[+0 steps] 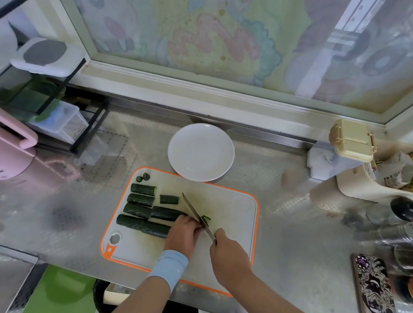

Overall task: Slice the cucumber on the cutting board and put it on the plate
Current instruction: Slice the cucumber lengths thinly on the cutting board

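Cutting board [233, 208]: white, orange rim, flat on counter | cucumber lengths [140, 210]: dark green, skin up, lying in rows on board's left half | stem ends [143, 177]: two nubs at board's far-left corner | thin slices [206, 218]: few, mid-board beside knife [193, 209] blade | plate [201, 152]: white, round, touching board's far edge.

Metal counter [293, 238], embossed surface.
- Far left: black wire rack [87, 131] holding a clear plastic box [61, 123]; on top of it, a white container with grey lid [46, 57].
- Left edge: pink appliance [1, 148].
- Far right: beige latched box [353, 139].
- Right: black-capped bottle [408, 207], steel shaker [403, 233] just beside it.
- Near right: phone in patterned case [375, 293], lying flat.
- Far: window with patterned film [211, 32].
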Action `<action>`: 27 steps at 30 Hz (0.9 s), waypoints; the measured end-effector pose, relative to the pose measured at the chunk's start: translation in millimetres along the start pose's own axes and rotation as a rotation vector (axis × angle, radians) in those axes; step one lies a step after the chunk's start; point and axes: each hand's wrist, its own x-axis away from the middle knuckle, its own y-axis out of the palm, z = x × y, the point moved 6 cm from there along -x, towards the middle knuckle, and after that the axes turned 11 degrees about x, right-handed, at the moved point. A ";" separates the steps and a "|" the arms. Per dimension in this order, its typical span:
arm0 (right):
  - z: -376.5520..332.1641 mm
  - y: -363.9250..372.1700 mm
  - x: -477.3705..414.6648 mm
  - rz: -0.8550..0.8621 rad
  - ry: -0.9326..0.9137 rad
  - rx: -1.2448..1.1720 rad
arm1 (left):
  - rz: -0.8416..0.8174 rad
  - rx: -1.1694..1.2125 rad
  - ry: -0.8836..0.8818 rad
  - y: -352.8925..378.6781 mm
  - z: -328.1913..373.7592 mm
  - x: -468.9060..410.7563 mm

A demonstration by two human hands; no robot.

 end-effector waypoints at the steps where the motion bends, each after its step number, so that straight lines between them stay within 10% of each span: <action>1: -0.7 0.5 -0.7 -0.005 -0.001 0.000 | -0.001 0.001 -0.003 0.2 -0.1 0.0; 21: 19.6 -50.8 -21.1 0.104 0.011 0.024 | -0.166 -0.001 -0.133 1.9 11.1 -27.0; 27: 22.1 -63.9 -9.2 0.169 -0.105 0.194 | 0.325 0.234 -0.416 -79.2 -20.4 -31.0</action>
